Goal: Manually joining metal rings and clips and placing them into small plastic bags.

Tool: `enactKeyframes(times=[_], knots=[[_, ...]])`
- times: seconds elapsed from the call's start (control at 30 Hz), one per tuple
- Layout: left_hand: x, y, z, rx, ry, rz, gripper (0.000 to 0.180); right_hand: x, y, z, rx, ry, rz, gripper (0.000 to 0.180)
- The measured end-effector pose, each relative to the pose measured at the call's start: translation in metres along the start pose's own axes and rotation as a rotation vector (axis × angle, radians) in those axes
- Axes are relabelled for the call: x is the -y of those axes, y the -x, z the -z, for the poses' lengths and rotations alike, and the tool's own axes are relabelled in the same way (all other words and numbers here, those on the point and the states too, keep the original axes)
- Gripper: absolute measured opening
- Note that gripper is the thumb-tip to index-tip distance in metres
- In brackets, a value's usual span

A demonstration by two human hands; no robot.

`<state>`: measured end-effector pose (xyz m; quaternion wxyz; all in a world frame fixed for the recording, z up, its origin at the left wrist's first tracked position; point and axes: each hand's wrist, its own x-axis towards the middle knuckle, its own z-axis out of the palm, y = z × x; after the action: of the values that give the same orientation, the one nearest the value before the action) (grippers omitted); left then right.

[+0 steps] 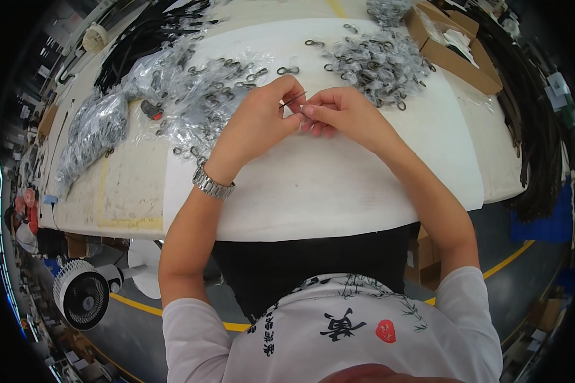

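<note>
Above the white sheet (pixel 287 198) on the table, my two hands meet fingertip to fingertip. My left hand (pixel 255 121), with a metal-band watch on its wrist, pinches a thin dark strip-like piece (pixel 293 100) that slants up toward the right. My right hand (pixel 351 115) is closed, thumb against the forefinger, close to the lower end of that piece; whatever it grips is too small to make out. Just beyond my hands lies a loose dark metal hook (pixel 288 71). A pile of similar hooks in clear plastic (pixel 201 96) spreads beside my left hand.
A second pile of plastic-wrapped hooks (pixel 377 67) lies at the far right, near an open cardboard box (pixel 457 54). Bagged parts (pixel 96 134), black straps (pixel 140 41) and a red-and-black tool (pixel 151 110) are on the left. Dark straps (pixel 543 127) hang over the right edge; a fan (pixel 83 297) stands lower left.
</note>
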<state>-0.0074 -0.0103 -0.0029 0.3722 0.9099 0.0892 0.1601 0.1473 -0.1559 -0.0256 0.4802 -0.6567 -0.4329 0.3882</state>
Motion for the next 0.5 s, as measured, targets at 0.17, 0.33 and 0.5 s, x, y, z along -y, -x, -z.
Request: enactKeyframes(times=[0.17,0.33,0.5], knots=[[0.02,-0.007,0.004,-0.199,0.053,-0.085,0.023,0.008,0.0,0.005,-0.13,-0.03,0.155,0.019],[0.013,-0.01,0.016,0.105,0.487,0.275,0.026,0.008,0.002,0.007,-0.169,-0.014,0.172,0.017],[0.019,-0.009,0.011,-0.054,0.556,0.273,0.029,0.015,0.002,0.005,-0.215,-0.077,0.205,0.017]])
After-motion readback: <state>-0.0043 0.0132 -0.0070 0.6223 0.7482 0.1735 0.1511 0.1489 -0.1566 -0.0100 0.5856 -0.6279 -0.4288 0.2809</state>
